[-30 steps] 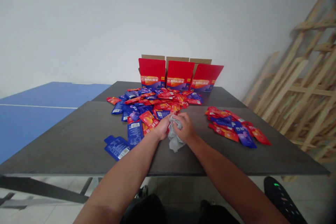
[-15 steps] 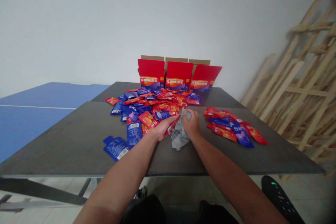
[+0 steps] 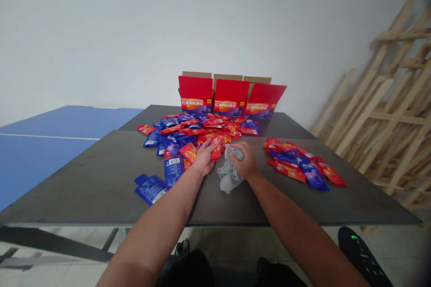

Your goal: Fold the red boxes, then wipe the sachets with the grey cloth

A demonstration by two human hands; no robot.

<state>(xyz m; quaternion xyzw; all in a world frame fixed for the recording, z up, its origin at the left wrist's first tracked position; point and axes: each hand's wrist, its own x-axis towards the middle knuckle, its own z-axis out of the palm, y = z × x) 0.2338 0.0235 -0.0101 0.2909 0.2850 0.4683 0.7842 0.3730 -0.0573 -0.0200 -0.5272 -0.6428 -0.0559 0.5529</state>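
Note:
My right hand (image 3: 245,162) is closed round a crumpled grey cloth (image 3: 227,176) on the dark table (image 3: 101,179). My left hand (image 3: 204,158) lies at the near edge of a big heap of red and blue sachets (image 3: 198,132), its fingers round a red sachet (image 3: 216,150). A smaller pile of red and blue sachets (image 3: 303,163) lies to the right of my right hand. A few blue sachets (image 3: 151,187) lie apart at the near left.
Three open red cartons (image 3: 231,97) stand in a row at the table's far end. A blue table-tennis table (image 3: 43,143) adjoins on the left. Wooden frames (image 3: 387,107) lean against the wall on the right. A dark object with small lights (image 3: 362,255) is at lower right.
My hands have parted: the left has moved up to the heap and taken a red sachet, while the right keeps the grey cloth and has shifted slightly right.

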